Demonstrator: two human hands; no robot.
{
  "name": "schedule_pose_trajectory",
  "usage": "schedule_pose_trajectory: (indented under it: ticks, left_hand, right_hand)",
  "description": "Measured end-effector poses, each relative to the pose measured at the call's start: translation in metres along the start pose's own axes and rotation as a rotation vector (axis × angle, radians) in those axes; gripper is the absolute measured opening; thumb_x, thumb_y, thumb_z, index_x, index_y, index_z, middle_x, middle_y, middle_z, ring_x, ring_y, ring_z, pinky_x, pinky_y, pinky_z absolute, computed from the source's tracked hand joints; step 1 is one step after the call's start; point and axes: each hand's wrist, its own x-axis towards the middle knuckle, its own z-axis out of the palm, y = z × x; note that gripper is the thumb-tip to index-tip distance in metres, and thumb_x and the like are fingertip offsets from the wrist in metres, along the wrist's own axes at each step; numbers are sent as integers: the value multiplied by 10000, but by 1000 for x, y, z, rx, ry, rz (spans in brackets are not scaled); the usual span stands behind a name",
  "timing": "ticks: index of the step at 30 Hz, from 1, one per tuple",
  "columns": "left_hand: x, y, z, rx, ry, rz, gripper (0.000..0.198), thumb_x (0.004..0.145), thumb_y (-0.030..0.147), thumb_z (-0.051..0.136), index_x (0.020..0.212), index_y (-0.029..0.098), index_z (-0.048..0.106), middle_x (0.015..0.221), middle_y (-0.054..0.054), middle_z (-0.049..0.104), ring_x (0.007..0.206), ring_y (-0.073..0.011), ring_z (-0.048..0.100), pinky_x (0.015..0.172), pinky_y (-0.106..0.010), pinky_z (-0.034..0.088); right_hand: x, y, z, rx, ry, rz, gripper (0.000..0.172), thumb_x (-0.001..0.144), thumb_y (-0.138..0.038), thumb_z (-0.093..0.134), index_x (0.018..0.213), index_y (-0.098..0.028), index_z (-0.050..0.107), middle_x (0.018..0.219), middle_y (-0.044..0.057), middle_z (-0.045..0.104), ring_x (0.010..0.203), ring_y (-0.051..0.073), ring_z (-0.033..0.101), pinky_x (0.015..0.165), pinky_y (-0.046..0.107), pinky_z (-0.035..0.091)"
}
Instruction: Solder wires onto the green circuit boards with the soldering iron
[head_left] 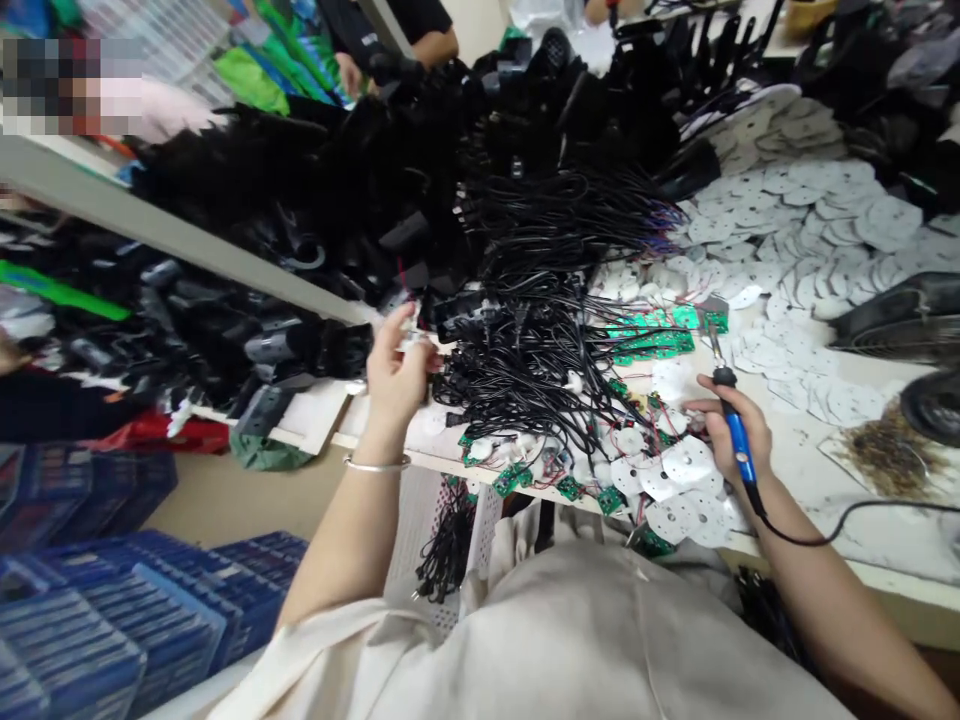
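My right hand [739,435] grips a blue soldering iron [739,440], its tip pointing away from me at the edge of the green circuit boards [652,335]. At the left, my left hand [399,375] is raised with its fingers curled together around something small and whitish that I cannot make out. A thin red wire shows just beyond those fingers. Between my hands lies a thick bundle of black cables [517,390]. White discs [686,470] with holes and several small boards with red wires lie along the near table edge.
Overlapping white plates [810,240] cover the right side, beside a black fan-like housing [907,315]. Dark plastic parts [337,180] pile up at the back. A pale metal bar [187,225] crosses at left. Blue crates [135,610] stand below. Other people are across the table.
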Motion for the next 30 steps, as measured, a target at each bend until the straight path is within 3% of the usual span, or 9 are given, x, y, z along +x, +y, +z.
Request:
schedule_pose_trajectory:
  ticks: [4, 7, 10, 13, 16, 19, 21, 27, 30]
  left_hand:
    - [-30, 67, 62, -375, -497, 47, 295, 817, 452, 657, 947, 189, 694, 815, -50, 704, 687, -181, 683, 621, -308, 563]
    - [-43, 96, 103, -364, -651, 216, 281, 847, 456, 669, 827, 185, 740, 909, -83, 751, 850, -206, 709, 825, -349, 577]
    - [-44, 108, 134, -410, -687, 292, 240, 811, 423, 726, 775, 187, 748, 929, -74, 764, 924, -205, 701, 936, -352, 545]
    - [-39, 116, 155, -574, -702, 157, 237, 770, 409, 775, 825, 179, 757, 889, -59, 774, 850, -176, 705, 876, -321, 558]
    - [-36, 124, 167, -678, -691, 65, 288, 709, 419, 823, 802, 155, 755, 790, -53, 762, 689, -130, 667, 699, -258, 553]
    - [-34, 130, 174, -752, -675, -92, 352, 621, 424, 869, 783, 148, 721, 716, -30, 734, 467, -57, 518, 439, -187, 405]
    - [-33, 132, 176, -793, -685, -184, 367, 596, 401, 878, 798, 148, 704, 709, -17, 723, 423, -35, 485, 389, -165, 351]
    - [-42, 130, 178, -758, -747, -252, 319, 679, 342, 815, 901, 136, 716, 851, -64, 761, 728, -144, 736, 631, -214, 589]
    - [-44, 121, 177, -644, -655, -83, 317, 769, 352, 733, 1005, 140, 727, 1000, -89, 765, 814, -164, 744, 683, -254, 605]
  right_hand:
    - [1, -5, 3, -41, 23, -25, 346, 949, -321, 576, 1283, -243, 535, 1322, 153, 662, 847, 209, 766, 665, 315, 638]
    - [3, -7, 4, -61, 28, -53, 349, 958, -315, 567, 1296, -239, 534, 1326, 152, 658, 839, 197, 760, 729, 338, 645]
    - [6, -10, 4, -76, 24, -57, 332, 971, -320, 551, 1294, -246, 537, 1322, 143, 658, 847, 183, 754, 751, 333, 644]
    - [8, -12, 4, -74, 14, -54, 325, 975, -339, 548, 1291, -262, 540, 1302, 125, 666, 848, 175, 748, 712, 304, 638]
    - [10, -14, 4, -59, -1, -73, 338, 967, -332, 565, 1297, -266, 539, 1293, 118, 666, 834, 168, 744, 710, 292, 631]
    - [13, -15, 4, -84, -5, -111, 339, 968, -308, 564, 1301, -255, 538, 1253, 117, 676, 817, 160, 740, 709, 287, 625]
    - [14, -16, 4, -115, -4, -139, 347, 969, -294, 563, 1311, -252, 532, 1209, 108, 688, 809, 158, 738, 721, 290, 623]
    - [16, -17, 4, -125, -1, -151, 358, 968, -300, 566, 1324, -268, 536, 1115, 74, 709, 784, 162, 728, 749, 303, 611]
    - [15, -16, 3, -148, -2, -145, 347, 973, -314, 557, 1316, -263, 537, 1051, 67, 715, 794, 170, 725, 756, 318, 614]
